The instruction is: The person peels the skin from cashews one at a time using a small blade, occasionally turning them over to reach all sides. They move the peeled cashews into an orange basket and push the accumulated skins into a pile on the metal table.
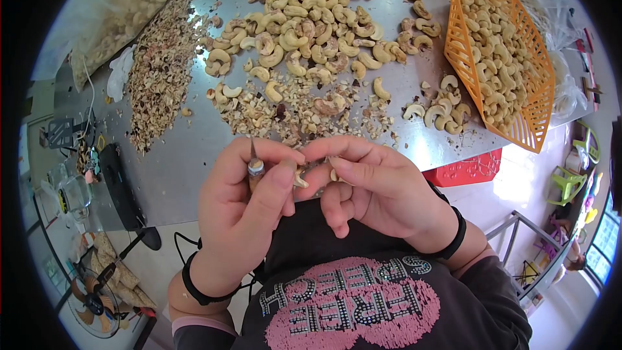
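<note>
1. A long heap of broken shells lies at the left of the metal tabletop.
2. The left hand has its fingers closed around a small knife, blade pointing up, and its thumb presses toward the cashew.
3. The cashew sits between the two hands, just above the person's lap and near the tabletop's front edge; it is mostly hidden by fingertips.
4. The right hand pinches the cashew with thumb and forefinger, its other fingers curled underneath.
5. A pile of unpeeled cashews fills the middle of the tabletop, with skin scraps below it.
6. A small cluster of pale nuts lies just beside the orange basket, which holds peeled cashews at the right.
</note>
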Available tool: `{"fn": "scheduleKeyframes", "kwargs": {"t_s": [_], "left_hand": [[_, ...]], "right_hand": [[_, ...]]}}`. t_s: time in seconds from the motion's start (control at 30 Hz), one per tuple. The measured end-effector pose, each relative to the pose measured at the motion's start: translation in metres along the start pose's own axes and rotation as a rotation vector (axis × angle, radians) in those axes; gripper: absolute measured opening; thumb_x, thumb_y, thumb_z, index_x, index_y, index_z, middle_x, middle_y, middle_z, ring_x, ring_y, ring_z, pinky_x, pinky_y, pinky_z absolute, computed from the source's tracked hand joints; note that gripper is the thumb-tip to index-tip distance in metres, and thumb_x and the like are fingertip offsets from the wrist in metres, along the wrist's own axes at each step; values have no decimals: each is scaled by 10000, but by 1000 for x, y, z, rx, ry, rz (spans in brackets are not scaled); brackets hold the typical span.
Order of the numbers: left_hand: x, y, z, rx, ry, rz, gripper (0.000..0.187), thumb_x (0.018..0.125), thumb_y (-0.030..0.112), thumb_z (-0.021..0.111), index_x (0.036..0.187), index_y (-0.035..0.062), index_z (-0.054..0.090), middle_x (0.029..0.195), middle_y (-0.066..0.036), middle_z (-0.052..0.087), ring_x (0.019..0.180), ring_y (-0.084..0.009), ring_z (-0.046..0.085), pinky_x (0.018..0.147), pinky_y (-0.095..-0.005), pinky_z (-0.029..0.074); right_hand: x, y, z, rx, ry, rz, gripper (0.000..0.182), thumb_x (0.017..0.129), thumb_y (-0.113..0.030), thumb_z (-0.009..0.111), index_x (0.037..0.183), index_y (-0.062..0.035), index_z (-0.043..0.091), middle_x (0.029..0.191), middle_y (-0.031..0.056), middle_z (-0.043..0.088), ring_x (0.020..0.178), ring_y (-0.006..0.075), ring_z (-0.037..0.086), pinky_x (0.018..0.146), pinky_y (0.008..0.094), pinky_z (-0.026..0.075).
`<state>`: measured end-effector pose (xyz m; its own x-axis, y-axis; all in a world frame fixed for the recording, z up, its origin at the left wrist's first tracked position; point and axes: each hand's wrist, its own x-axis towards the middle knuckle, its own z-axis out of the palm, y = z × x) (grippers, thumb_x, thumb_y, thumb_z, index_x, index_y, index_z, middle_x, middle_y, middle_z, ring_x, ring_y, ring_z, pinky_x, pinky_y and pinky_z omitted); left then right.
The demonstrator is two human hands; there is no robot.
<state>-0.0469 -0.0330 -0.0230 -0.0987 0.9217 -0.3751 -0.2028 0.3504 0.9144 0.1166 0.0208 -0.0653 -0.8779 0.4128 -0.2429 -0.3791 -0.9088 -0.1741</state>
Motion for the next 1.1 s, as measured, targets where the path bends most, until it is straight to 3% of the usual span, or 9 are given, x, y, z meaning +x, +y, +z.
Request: {"fn": "scheduleKeyframes", "kwargs": {"t_s": [0.27, 0.37, 0.47, 0.53, 0.57, 0.63, 0.77, 0.87, 1.1], "left_hand": [[5, 4, 19, 502, -152, 327, 187, 793, 25, 542, 980, 24, 549, 800, -35, 561, 563, -32, 459, 448, -147, 360], [6, 3, 24, 428, -160, 316, 218, 789, 21, 540, 1007, 18, 548, 803, -42, 562, 567, -38, 457, 458, -143, 353], [5, 7, 20, 480, -122, 328, 192, 790, 19, 535, 980, 9, 556, 811, -38, 562, 559, -36, 439, 457, -143, 338], [4, 4, 18, 462, -103, 325, 188, 791, 19, 533, 977, 6, 557, 789, -31, 552, 558, -31, 430, 456, -140, 331], [4, 3, 17, 444, -76, 326, 185, 791, 18, 531, 974, 3, 558, 768, -23, 541, 557, -26, 422, 456, -138, 323], [2, 3, 14, 445, -72, 294, 185, 793, 21, 530, 975, 4, 557, 744, -14, 525, 559, -20, 413, 458, -136, 315], [0, 5, 13, 415, -12, 264, 182, 799, 27, 525, 977, 6, 556, 692, 13, 481, 562, -6, 396, 472, -131, 300], [-1, 7, 11, 360, 47, 241, 184, 805, 29, 519, 984, 6, 552, 704, 22, 481, 558, -5, 392, 481, -129, 298], [4, 7, -8, 524, 124, 176, 187, 813, 33, 511, 996, 26, 550, 705, 42, 458, 525, 15, 353, 477, -126, 268]], "right_hand": [[-9, -6, 3, -71, 169, -40, 291, 896, -156, 394, 1138, 7, 399, 928, 94, 538, 775, 174, 574, 652, 296, 499], [-17, -13, -2, -58, 118, -91, 265, 901, -175, 387, 1094, 2, 429, 884, 74, 532, 715, 139, 555, 617, 273, 489], [-29, -24, 1, -262, 171, -334, 211, 903, -152, 385, 1024, -2, 472, 880, 63, 533, 669, 108, 530, 600, 236, 458], [-35, -27, 5, -1062, 566, -789, 139, 866, -63, 435, 959, -2, 519, 883, 80, 538, 720, 153, 542, 641, 240, 437], [-35, -31, 1, -1060, 568, -790, 139, 866, -63, 435, 959, -2, 519, 883, 80, 538, 720, 153, 542, 641, 240, 437], [-31, -39, -11, -1765, 706, -1183, 138, 788, 12, 507, 919, -5, 546, 897, 103, 544, 794, 213, 544, 690, 260, 421], [-33, -35, -6, -1922, 855, -1183, 192, 723, 21, 558, 911, -16, 562, 913, 121, 546, 861, 254, 532, 725, 289, 419], [-36, -27, -6, -1766, 696, -1204, 205, 711, 15, 574, 911, -24, 564, 929, 117, 548, 861, 244, 538, 720, 293, 423], [-25, 0, -2, -1469, 415, -792, 166, 720, 14, 584, 880, -19, 553, 866, 84, 541, 702, 172, 535, 616, 257, 439]]}}
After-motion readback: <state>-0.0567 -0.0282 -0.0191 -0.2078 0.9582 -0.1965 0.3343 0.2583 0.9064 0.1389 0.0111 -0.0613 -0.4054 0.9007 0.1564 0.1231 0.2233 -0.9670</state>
